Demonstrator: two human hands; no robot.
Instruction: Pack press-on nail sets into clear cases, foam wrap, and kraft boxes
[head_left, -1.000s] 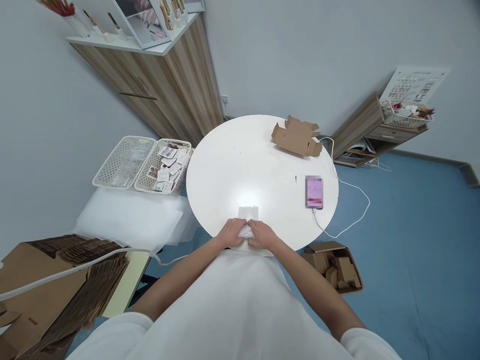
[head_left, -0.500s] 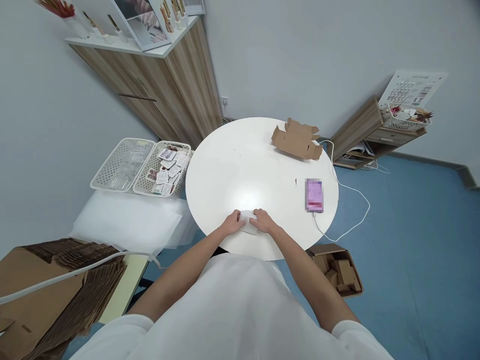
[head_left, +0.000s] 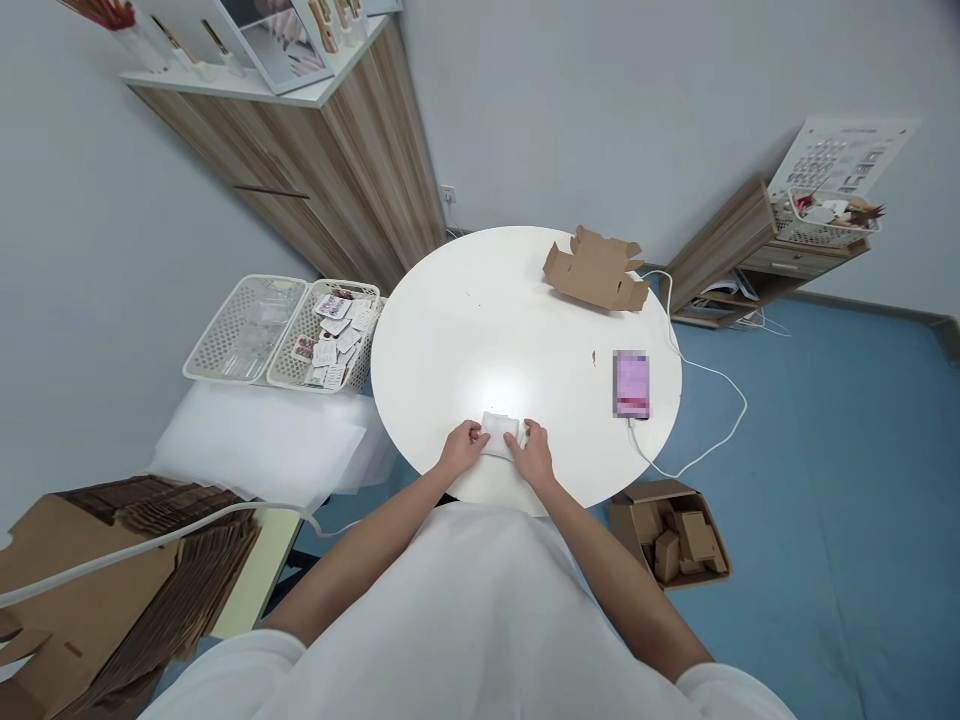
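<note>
Left of the round white table, nearest the camera, lies a stack of flattened cardboard, with white foam sheets between it and the table. Two white baskets stand beyond the sheets; the one touching the table's left edge holds small printed cards. On the table's near edge, the left hand has its fingers closed on the left end of a small white foam bundle, which rests on the tabletop. The right hand pinches the bundle's right end, fingers curled tight. At the table's far right rim sits an open cardboard box. A phone lies near the right edge, its cable trailing off the table. Below the table's right side, a floor carton holds small boxes.
</note>
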